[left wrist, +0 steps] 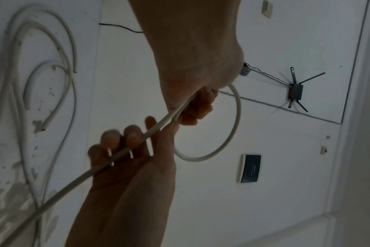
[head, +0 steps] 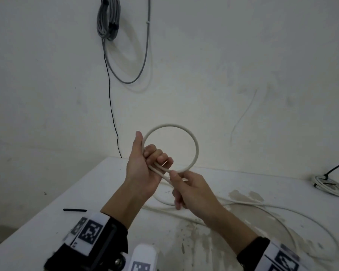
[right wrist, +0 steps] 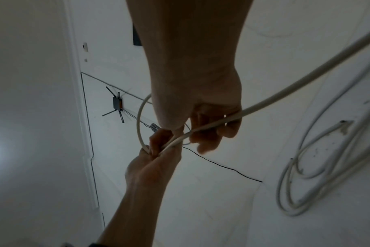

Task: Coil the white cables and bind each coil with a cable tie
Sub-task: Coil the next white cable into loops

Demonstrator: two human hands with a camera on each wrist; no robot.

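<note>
A white cable [head: 195,145] forms one round loop held up above the white table [head: 47,227]. My left hand [head: 145,163] grips the loop where its strands cross, fingers curled round them. Just right of it, my right hand [head: 186,188] holds the free run of the cable between thumb and curled fingers. In the left wrist view the cable [left wrist: 235,133] runs from my left hand [left wrist: 192,107] through my right hand [left wrist: 133,147] and down to the table. The right wrist view shows the cable [right wrist: 285,90] leading off to the upper right from my right hand [right wrist: 211,128].
Loose white cable [head: 282,210] trails over the stained table at the right. A bound white coil [head: 329,185] with a black tie lies at the far right. A black cable tie [head: 74,210] lies at the left. A grey cable bundle [head: 108,18] hangs on the wall.
</note>
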